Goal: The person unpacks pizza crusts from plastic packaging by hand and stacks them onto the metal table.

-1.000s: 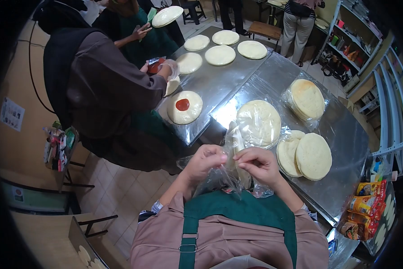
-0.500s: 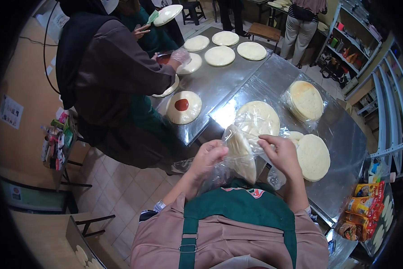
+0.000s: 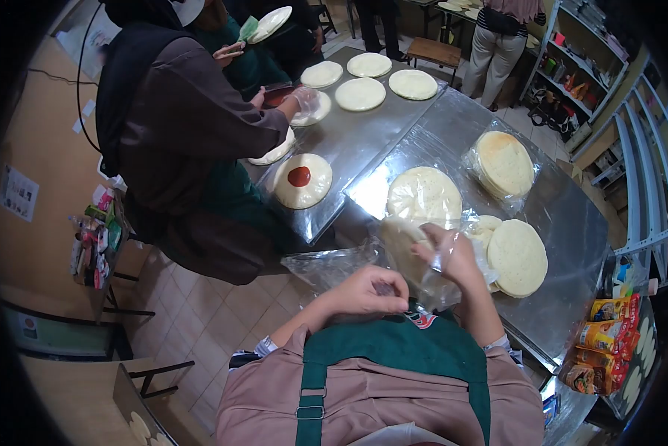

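Observation:
A round pizza base [image 3: 402, 241] stands tilted on edge in front of my apron, partly covered by clear plastic. My right hand [image 3: 453, 254] is closed on its right side, with clear film over the wrist. At the apron, my left hand [image 3: 370, 291] pinches part of the clear plastic bag [image 3: 325, 264], which spreads out to the left. Just beyond my hands, a wrapped pizza base [image 3: 425, 195] lies flat on the steel table [image 3: 572, 245]. More bare bases [image 3: 518, 258] overlap beside my right hand.
A bagged stack of bases [image 3: 503, 165] lies farther back. On the left, a gloved co-worker [image 3: 200, 126] leans over several bases, one topped with red sauce [image 3: 299, 176]. Seasoning packets [image 3: 605, 342] stand at right, near a metal rack [image 3: 639, 163].
My left hand has dropped toward the apron, drawing plastic down and left. My right hand has shifted onto the base, now more upright and blurred. The co-worker's gloved hand has moved slightly.

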`<move>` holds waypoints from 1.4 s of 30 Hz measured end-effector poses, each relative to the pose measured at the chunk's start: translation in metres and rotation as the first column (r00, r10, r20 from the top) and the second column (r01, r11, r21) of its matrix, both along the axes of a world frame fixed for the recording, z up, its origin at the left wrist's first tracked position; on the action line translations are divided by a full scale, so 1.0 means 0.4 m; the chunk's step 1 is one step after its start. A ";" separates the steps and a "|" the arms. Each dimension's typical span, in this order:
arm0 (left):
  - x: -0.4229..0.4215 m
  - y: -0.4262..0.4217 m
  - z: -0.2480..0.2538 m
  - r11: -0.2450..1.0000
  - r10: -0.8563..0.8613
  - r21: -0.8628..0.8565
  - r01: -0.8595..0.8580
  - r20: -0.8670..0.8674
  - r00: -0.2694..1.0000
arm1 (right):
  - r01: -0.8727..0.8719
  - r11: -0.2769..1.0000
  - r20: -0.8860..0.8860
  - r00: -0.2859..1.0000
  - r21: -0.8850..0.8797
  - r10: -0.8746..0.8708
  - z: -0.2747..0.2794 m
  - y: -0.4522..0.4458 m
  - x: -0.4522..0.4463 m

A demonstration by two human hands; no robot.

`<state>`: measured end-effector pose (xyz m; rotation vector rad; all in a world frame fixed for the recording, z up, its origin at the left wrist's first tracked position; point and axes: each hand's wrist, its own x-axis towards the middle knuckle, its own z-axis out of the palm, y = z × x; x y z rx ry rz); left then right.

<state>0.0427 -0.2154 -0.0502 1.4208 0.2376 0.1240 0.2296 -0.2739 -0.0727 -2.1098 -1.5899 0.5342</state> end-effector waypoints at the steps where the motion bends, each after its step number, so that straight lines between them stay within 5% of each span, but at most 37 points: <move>1: -0.010 0.017 -0.014 0.992 0.054 0.115 -0.056 0.020 0.998 | 0.050 0.997 -0.044 0.998 0.060 -0.047 0.011 -0.013 0.016; 3: -0.033 0.047 -0.065 0.963 0.222 0.191 -0.191 -0.155 0.963 | 0.170 0.971 0.032 0.984 0.169 -0.178 0.053 -0.048 0.047; 5: -0.058 0.089 -0.097 0.620 0.498 0.776 -0.116 -0.276 0.822 | 0.244 0.940 0.043 0.964 0.238 -0.261 0.093 -0.083 0.069; 6: -0.087 0.118 -0.175 0.472 0.609 0.875 -0.107 -0.236 0.757 | 0.327 0.927 -0.004 0.943 0.182 -0.332 0.129 -0.099 0.080; 8: -0.108 0.135 -0.201 0.516 0.660 0.843 -0.148 -0.282 0.696 | 0.420 0.899 -0.044 0.908 0.125 -0.417 0.168 -0.124 0.088; 10: -0.114 0.143 -0.209 0.565 0.691 0.804 -0.184 -0.339 0.638 | 0.326 0.902 -0.171 0.943 0.284 -0.287 0.185 -0.155 0.082; 15: -0.125 0.187 -0.243 0.365 0.842 0.931 -0.027 -0.317 0.437 | 0.311 0.871 -0.400 0.904 0.381 -0.148 0.245 -0.230 0.083; 17: -0.145 0.206 -0.268 0.394 0.842 0.919 0.004 -0.363 0.398 | 0.319 0.859 -0.442 0.888 0.400 -0.124 0.255 -0.277 0.105; 19: -0.149 0.206 -0.267 0.397 0.810 0.917 0.027 -0.364 0.460 | 0.278 0.807 -0.567 0.819 0.520 0.083 0.256 -0.333 0.131; 21: -0.116 0.199 -0.252 0.735 0.639 0.561 -0.381 -0.384 0.667 | 0.220 0.845 -0.558 0.823 0.488 0.108 0.248 -0.353 0.143; 22: -0.090 0.188 -0.232 0.755 0.608 0.553 -0.352 -0.388 0.693 | 0.168 0.864 -0.532 0.837 0.474 0.129 0.252 -0.342 0.134; 24: -0.030 0.134 -0.116 0.879 0.476 0.118 -0.462 -0.163 0.864 | 0.137 0.882 -0.536 0.832 0.452 0.146 0.214 -0.303 0.105; 25: -0.022 0.119 -0.087 0.931 0.350 -0.117 -0.346 0.016 0.937 | 0.128 0.914 -0.600 0.787 0.385 0.143 0.194 -0.278 0.096; 27: -0.001 0.116 -0.064 0.946 0.235 -0.271 -0.179 0.188 0.954 | 0.167 0.944 -0.697 0.712 0.285 0.085 0.148 -0.244 0.086; 29: 0.015 0.099 -0.004 0.962 0.264 -0.130 -0.240 0.221 0.939 | 0.248 0.936 -0.728 0.685 0.250 0.013 0.104 -0.238 0.086; 31: -0.011 0.120 -0.021 0.856 0.438 0.235 -0.462 0.148 0.887 | 0.343 0.888 -0.844 0.530 0.306 0.087 0.061 -0.246 0.086; 33: 0.013 0.092 -0.015 0.733 0.567 0.234 -0.639 0.310 0.763 | 0.344 0.861 -0.773 0.628 0.375 0.085 0.028 -0.245 0.082; 35: 0.014 0.081 -0.010 0.705 0.642 0.169 -0.689 0.263 0.720 | 0.145 0.932 -0.534 0.843 0.332 0.059 0.005 -0.249 0.070; 39: 0.021 0.114 -0.005 0.702 0.638 0.054 -0.711 0.395 0.660 | 0.010 1.000 -0.587 0.809 -0.029 -0.025 -0.017 -0.301 0.102; 40: 0.046 0.085 0.035 0.703 0.680 -0.057 -0.709 0.346 0.646 | 0.104 0.990 -0.730 0.684 0.093 -0.004 -0.063 -0.326 0.115; 42: 0.056 0.101 0.052 0.633 0.692 0.054 -0.773 0.409 0.595 | 0.420 0.872 -0.934 0.341 0.251 0.104 -0.128 -0.375 0.116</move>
